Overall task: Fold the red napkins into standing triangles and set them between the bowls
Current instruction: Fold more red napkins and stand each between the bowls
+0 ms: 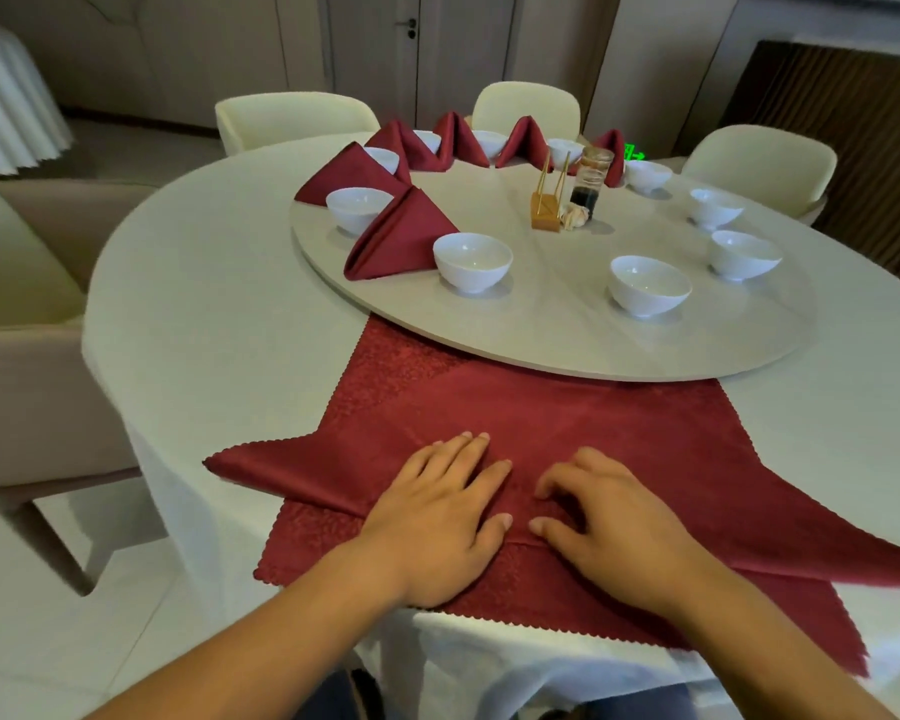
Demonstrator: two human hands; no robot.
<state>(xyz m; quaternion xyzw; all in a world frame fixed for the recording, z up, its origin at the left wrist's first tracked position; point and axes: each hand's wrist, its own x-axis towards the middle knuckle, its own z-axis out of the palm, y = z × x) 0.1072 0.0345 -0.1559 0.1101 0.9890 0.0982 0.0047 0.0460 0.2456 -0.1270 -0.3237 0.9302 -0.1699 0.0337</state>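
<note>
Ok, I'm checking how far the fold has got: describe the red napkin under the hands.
The red napkin is dark red cloth with a faint sheen and scalloped edges. It lies flat, partly folded, creased, pointed corners reaching left and right, over more red cloth on the white tablecloth, its far side under the turntable rim. The left hand presses flat on it; the right hand touches it with curled fingers.

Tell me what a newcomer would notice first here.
The big red napkin spread at the table's near edge, with the left hand and right hand resting on it. Then the folded napkins standing between white bowls along the turntable's left and far rim; the right-side bowls have none.
</note>
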